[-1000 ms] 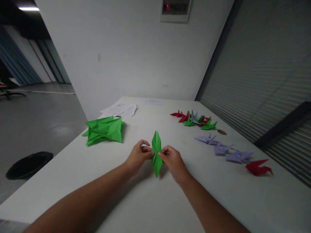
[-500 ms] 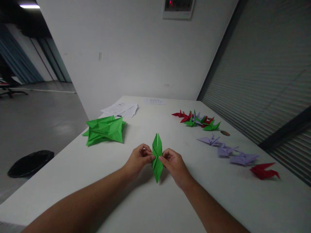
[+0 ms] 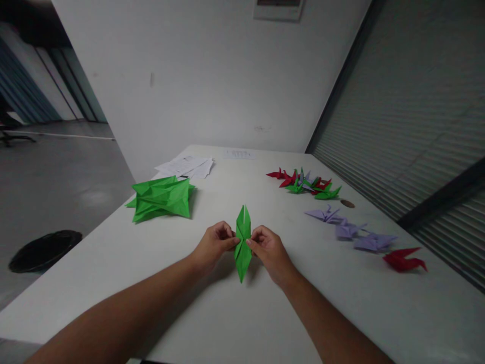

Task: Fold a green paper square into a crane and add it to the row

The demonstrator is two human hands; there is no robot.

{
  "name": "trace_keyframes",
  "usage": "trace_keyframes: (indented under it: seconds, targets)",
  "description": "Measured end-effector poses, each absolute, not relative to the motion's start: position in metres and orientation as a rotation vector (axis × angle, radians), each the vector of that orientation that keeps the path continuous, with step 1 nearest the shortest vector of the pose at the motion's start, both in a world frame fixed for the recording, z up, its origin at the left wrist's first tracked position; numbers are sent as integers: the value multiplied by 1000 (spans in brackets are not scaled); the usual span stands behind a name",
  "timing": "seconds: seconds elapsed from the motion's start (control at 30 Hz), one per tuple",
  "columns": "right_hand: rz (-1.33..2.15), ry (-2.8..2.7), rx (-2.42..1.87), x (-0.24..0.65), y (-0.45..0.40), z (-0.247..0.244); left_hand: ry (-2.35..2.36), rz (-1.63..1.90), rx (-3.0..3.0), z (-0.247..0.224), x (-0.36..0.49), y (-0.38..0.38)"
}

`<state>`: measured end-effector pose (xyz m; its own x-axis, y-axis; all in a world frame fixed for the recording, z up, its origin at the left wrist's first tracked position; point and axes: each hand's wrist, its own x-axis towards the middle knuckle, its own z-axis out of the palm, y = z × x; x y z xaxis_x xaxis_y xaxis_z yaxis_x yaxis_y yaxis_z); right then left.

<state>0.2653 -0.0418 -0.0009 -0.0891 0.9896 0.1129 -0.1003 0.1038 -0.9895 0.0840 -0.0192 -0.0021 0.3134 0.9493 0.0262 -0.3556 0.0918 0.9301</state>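
Observation:
A long, narrow green folded origami paper (image 3: 243,258) is held upright over the white table, pointed at both ends, with a slit running down its upper half. My left hand (image 3: 215,243) pinches its left edge at mid-height between thumb and curled fingers. On the opposite edge, my right hand (image 3: 270,248) grips it the same way, thumb on the front. The fingertips behind the paper are hidden. To the left lies a stack of green folded papers (image 3: 162,198).
Purple paper cranes (image 3: 346,230) and a red paper crane (image 3: 404,260) stand at right; a pile of mixed cranes (image 3: 303,183) lies behind them. Printed sheets (image 3: 185,166) rest at back left. A black-lined bin (image 3: 45,251) is beside the table, blinds (image 3: 397,101) along the right.
Both hands keep their pinch on the green origami paper, which looks almost the same. The whole view has shifted slightly, so the scene sits a little higher in the picture.

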Motion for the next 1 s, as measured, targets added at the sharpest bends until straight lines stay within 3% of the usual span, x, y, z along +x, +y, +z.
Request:
trace_keyframes:
  seconds: [1.0]
  targets:
    - [1010,-1482,-1004,266,-47,-2,679,1127,1065,-3,80,-21]
